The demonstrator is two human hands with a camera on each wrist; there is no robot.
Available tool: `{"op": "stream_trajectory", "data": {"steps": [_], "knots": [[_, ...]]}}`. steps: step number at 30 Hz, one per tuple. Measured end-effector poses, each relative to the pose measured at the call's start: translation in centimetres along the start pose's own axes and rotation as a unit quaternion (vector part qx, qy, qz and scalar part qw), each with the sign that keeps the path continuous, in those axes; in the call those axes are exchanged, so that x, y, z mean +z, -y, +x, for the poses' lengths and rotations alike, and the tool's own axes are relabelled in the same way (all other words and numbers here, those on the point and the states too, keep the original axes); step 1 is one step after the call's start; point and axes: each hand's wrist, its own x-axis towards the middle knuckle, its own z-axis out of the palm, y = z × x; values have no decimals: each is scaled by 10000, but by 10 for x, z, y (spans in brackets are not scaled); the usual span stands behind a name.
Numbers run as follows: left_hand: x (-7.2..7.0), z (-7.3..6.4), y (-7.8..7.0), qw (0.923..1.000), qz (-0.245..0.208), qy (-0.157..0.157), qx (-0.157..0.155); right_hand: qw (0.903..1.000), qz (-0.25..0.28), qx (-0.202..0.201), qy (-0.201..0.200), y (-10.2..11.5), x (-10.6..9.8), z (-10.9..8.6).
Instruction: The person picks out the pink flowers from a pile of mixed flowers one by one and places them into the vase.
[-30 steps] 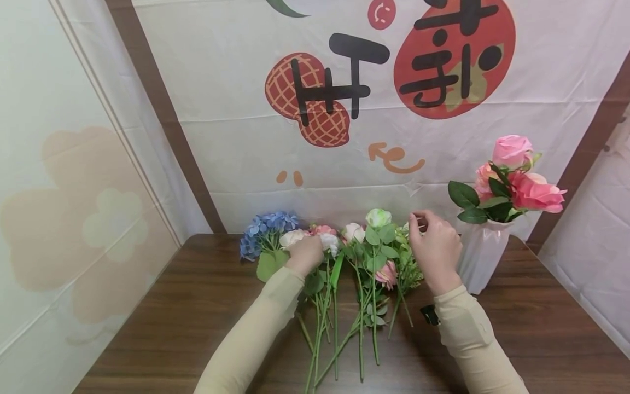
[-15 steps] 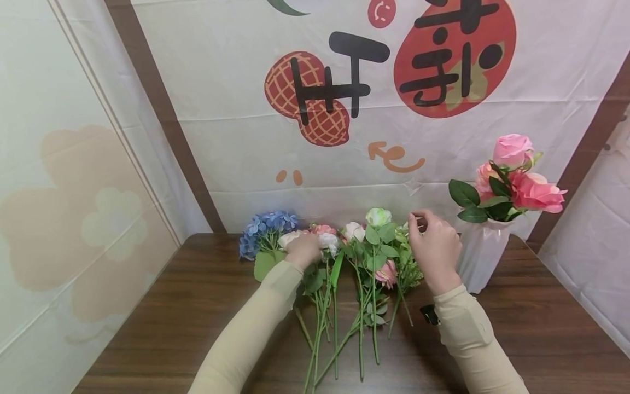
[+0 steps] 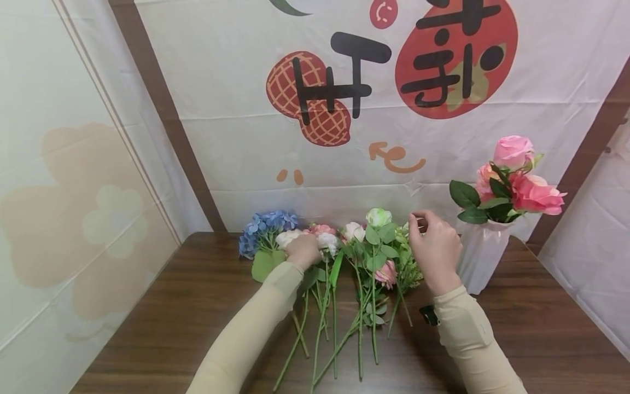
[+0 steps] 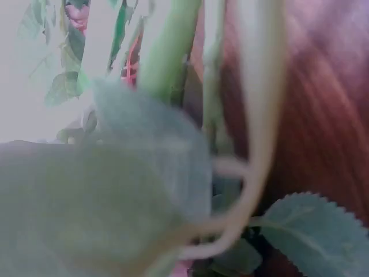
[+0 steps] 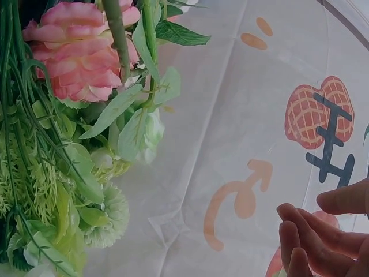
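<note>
At the left of the row of flowers, my left hand (image 3: 303,251) grips a white rose (image 3: 287,237) just below its bloom. Its fingertips are hidden behind the hand and among the blooms. A blurred leaf and stems (image 4: 262,86) fill the left wrist view. To its left lies a blue hydrangea (image 3: 268,230) with a broad green leaf; to its right, a white flower (image 3: 327,241). My right hand (image 3: 437,246) hovers beside the greenery, loosely curled, thumb and fingers apart, holding nothing. A pink flower (image 5: 81,52) shows left in the right wrist view.
A white vase (image 3: 484,251) holding pink roses (image 3: 514,153) stands at the right, just beyond my right hand. Several stems spread forward over the wooden table (image 3: 172,328). A green-white rose (image 3: 378,218) lies mid-row. A printed cloth (image 3: 221,142) hangs behind.
The white rose in my left hand has shifted slightly left, and its stem's lower end has swung left, away from the other stems. My right hand has stayed in place.
</note>
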Motion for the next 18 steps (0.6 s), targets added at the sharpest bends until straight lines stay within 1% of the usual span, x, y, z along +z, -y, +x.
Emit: {"op": "stream_trajectory", "data": {"steps": [3,8,10,13,18], "knots": [[0,-1,5,9999,-147,-67,27,10000,14,-10,-28,1,0,0],[1,-2,8,9989,-415,-203,89,10000,14,32,-41,1,-1,0],[2,-3,9,9979,-600,-246,38,10000,11,70,-30,1,-1,0],[3,-4,11,9951,-931,-316,-54,9999,12,118,-17,1,-1,1],[3,-8,14,9893,-1393,-439,-64,9999,26,107,-16,0,-1,1]]}}
